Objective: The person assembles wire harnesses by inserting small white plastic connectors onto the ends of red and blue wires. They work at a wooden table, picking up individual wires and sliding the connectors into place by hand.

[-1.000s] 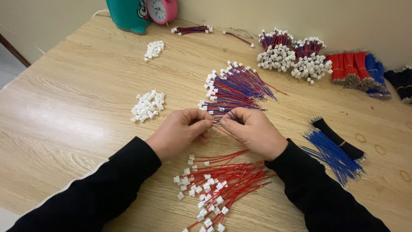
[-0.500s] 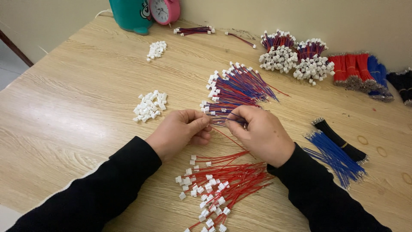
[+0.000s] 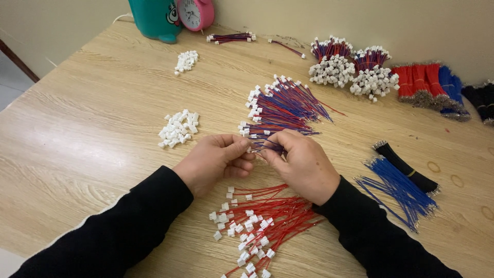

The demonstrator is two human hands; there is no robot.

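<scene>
Left hand [image 3: 213, 162] and right hand [image 3: 303, 164] both pinch closed on one thin red-and-blue wire with white plastic connector [image 3: 257, 146], its long axis running between the touching fingertips; fanned pile of matching leads [image 3: 285, 105] lies just beyond.

A light wooden table [image 3: 77, 154] carries everything. Just beyond the pinching fingers lies a fan of red-and-blue wires with white plugs [image 3: 285, 105]. Below the grip, toward the person, spreads a bunch of red wires with white connectors [image 3: 262, 219]. Left of the grip sits a small heap of loose white connectors [image 3: 178, 128], with a second heap [image 3: 186, 61] farther off. To the right lie blue wires [image 3: 396, 188] beside a black bundle [image 3: 406, 167]. Far beyond, along the wall, rest more bundles (red, blue, black) [image 3: 427, 85], a teal container [image 3: 154, 18] and a pink clock [image 3: 195, 13].
</scene>
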